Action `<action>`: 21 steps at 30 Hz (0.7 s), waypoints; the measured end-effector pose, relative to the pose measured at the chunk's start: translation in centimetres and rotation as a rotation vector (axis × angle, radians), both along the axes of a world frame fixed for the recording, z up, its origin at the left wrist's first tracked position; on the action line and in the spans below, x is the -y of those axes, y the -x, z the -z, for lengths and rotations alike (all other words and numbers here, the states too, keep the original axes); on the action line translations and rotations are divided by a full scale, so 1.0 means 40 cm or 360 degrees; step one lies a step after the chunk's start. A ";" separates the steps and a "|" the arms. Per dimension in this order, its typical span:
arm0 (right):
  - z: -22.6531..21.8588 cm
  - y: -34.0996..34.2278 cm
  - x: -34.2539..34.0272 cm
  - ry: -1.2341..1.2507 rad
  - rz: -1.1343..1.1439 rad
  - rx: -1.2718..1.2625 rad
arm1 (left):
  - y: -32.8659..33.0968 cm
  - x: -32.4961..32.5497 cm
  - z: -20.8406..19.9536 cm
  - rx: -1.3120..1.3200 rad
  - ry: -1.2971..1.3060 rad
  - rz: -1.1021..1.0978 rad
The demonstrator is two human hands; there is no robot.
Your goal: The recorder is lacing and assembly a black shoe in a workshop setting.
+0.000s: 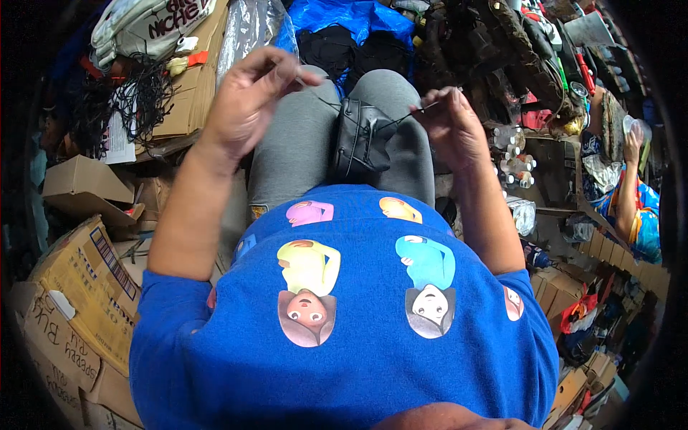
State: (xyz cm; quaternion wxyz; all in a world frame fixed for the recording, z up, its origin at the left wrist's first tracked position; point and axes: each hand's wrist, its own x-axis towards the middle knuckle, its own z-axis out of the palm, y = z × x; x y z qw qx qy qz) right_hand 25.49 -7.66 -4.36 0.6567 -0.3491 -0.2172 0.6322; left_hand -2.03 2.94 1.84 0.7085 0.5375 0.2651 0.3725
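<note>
A black leather shoe upper (pixel 356 140) lies across my grey-trousered thighs, between my two hands. Dark cord is threaded along its edges, and a thin black lace (pixel 403 118) runs out from it on both sides. My left hand (pixel 251 100), slightly smeared by motion, is raised to the upper left of the shoe upper with its fingers pinched on one end of the lace. On the other side, my right hand (pixel 457 125) pinches the other stretch of lace between thumb and fingertips. Neither hand touches the leather itself.
Black pieces (pixel 333 46) rest on a blue plastic sheet (pixel 380 20) beyond my knees. At left are a heap of black laces (pixel 143 100) and cardboard boxes (pixel 93 272). Small bottles (pixel 514 154) and cluttered tools stand at right, where another person's arm (pixel 629 186) shows.
</note>
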 end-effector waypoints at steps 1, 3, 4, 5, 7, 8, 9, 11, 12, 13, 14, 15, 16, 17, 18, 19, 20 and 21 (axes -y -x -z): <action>-0.026 0.038 -0.015 -0.0024 -0.0040 -0.0173 | -0.027 0.009 -0.002 0.0419 0.0339 -0.0073; -0.058 0.059 -0.019 0.0192 0.0026 -0.0244 | -0.026 0.016 0.012 0.0515 0.0409 0.0111; -0.039 0.029 -0.012 0.0115 -0.0138 -0.0184 | -0.030 0.017 0.023 0.0608 0.0476 0.0323; -0.029 0.001 -0.004 0.0038 -0.0302 -0.0124 | -0.006 -0.006 0.045 0.0613 0.0474 0.0330; -0.051 -0.002 0.013 0.0399 0.0216 0.0207 | 0.091 -0.082 0.113 0.0455 0.0453 0.0426; -0.021 -0.033 0.024 0.0314 0.0057 0.0161 | 0.104 -0.092 0.138 0.0484 0.0542 0.0548; 0.009 -0.065 0.041 0.0225 -0.0092 0.0115 | 0.077 -0.086 0.126 0.0485 0.0542 0.0561; -0.027 -0.029 0.042 0.0305 -0.0100 0.0576 | 0.002 -0.035 0.090 -0.0716 -0.0491 0.0226; -0.049 -0.007 0.036 0.0355 -0.0118 0.1051 | -0.015 -0.051 0.124 -0.0711 -0.0812 0.0326; -0.054 -0.002 0.037 0.0360 -0.0108 0.1053 | -0.045 -0.056 0.113 -0.0706 -0.0814 0.0336; -0.057 0.002 0.039 0.0156 -0.0162 0.1477 | -0.074 -0.060 0.095 -0.0942 -0.0949 0.0562; -0.062 0.008 0.039 -0.0062 -0.0222 0.1892 | -0.094 -0.067 0.084 -0.1184 -0.1081 0.0786; -0.082 0.030 0.039 -0.0063 -0.0252 0.2093 | -0.099 -0.082 0.101 -0.1188 -0.1081 0.0776; -0.086 0.038 0.034 -0.0224 -0.0334 0.2407 | -0.105 -0.101 0.133 -0.1215 -0.1232 0.0842; -0.079 0.042 0.039 -0.0263 -0.0349 0.2463 | -0.121 -0.103 0.128 -0.1229 -0.1390 0.0933; -0.069 0.047 0.043 -0.0304 -0.0367 0.2518 | -0.131 -0.108 0.120 -0.1225 -0.1394 0.0944; -0.060 0.049 0.044 -0.0296 -0.0360 0.2516 | -0.142 -0.117 0.109 -0.1319 -0.1285 0.1052; -0.051 0.048 0.043 -0.0230 -0.0306 0.2504 | -0.153 -0.118 0.087 -0.1410 -0.1171 0.1158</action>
